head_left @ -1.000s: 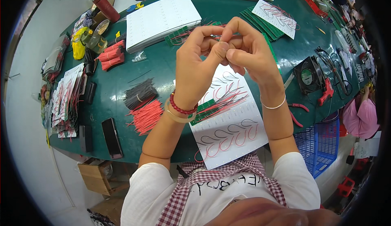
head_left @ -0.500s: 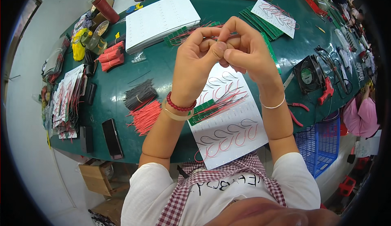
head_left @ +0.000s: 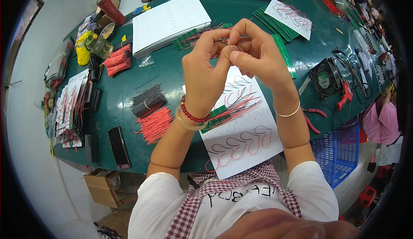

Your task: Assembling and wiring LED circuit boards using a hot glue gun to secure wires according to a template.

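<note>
Both my hands are raised together over the work, fingertips meeting. My left hand (head_left: 206, 73) is closed in a pinch, its thumb against the right hand's fingers. My right hand (head_left: 260, 58) is pinched too, thumb and fingers pressed together. Whatever sits between the fingertips is hidden. Beneath them lies a white sheet (head_left: 254, 155) with looped black and red wires fixed in rows. Across it rest green circuit boards (head_left: 217, 117) with loose red and black wires (head_left: 241, 106). To the left of my left forearm are a bundle of black wires (head_left: 147, 101) and a pile of red wires (head_left: 154, 125).
A stack of white sheets (head_left: 170, 21) lies at the far left of centre. Green boards (head_left: 282, 26) and a wired sheet are at far right. A fan (head_left: 325, 79), red-handled pliers (head_left: 313, 120) and a blue basket (head_left: 340, 153) are on the right; a phone (head_left: 118, 146) lies left.
My left hand has turned slightly at the wrist and its fingers have shifted a little. The right hand has shifted slightly left. The fingertips still meet.
</note>
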The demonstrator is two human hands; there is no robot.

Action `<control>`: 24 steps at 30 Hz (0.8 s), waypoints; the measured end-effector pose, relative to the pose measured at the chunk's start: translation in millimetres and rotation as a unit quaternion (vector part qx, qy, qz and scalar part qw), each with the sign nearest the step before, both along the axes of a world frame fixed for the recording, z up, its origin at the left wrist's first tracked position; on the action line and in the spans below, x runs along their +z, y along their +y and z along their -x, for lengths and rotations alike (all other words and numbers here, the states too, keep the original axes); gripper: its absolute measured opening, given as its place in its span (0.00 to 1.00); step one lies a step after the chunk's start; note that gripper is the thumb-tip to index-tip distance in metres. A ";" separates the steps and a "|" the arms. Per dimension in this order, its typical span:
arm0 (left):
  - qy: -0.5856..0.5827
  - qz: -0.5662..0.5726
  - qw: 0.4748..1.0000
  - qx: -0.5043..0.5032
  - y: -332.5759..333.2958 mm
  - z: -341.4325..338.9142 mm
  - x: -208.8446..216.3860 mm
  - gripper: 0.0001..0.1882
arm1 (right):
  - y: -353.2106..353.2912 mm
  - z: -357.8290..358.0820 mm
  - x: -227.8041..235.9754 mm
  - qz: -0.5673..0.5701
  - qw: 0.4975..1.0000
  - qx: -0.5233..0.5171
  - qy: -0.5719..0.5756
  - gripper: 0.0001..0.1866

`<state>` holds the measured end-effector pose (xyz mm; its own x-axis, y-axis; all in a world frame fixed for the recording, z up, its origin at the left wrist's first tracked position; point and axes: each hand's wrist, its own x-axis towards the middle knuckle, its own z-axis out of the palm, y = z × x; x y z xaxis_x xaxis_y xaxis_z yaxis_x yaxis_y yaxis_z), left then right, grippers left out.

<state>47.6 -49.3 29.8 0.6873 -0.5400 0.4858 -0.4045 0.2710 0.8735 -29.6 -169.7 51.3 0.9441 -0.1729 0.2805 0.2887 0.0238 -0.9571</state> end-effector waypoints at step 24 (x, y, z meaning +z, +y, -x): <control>0.044 0.015 0.998 -0.036 2.7 -1.1 4.0 0.11 | 0.5 0.1 1.4 0.002 1.000 0.008 -0.009 0.08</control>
